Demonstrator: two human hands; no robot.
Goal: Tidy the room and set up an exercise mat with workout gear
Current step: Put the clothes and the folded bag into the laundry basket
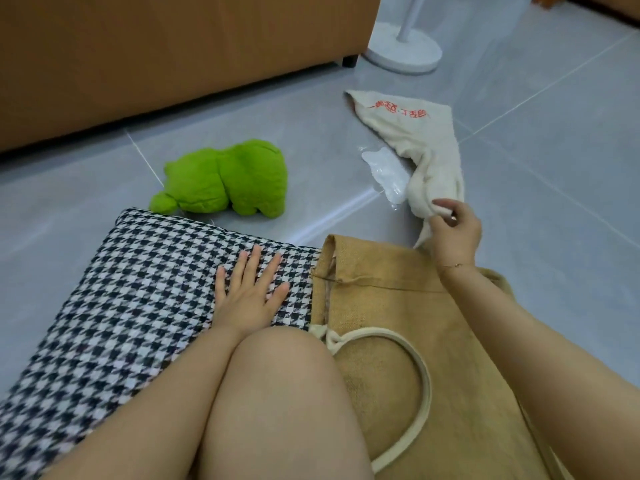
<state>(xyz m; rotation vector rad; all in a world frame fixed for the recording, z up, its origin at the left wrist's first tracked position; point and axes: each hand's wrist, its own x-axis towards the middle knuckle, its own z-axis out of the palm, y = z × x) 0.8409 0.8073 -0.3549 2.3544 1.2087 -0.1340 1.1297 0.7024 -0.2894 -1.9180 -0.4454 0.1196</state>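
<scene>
Beside the jute bag (pixel 398 306), the right hand (pixel 455 233) pinches the cream towel (pixel 415 140), likely for collection. The left hand (pixel 249 289), fingers spread, braces on the houndstooth cushion (pixel 121 299).

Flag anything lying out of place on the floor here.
A green plush toy lies tipped over on the tiles beside the checked cushion. A crumpled clear plastic wrapper sits loose beside the cream towel, which the right hand pinches.
</scene>
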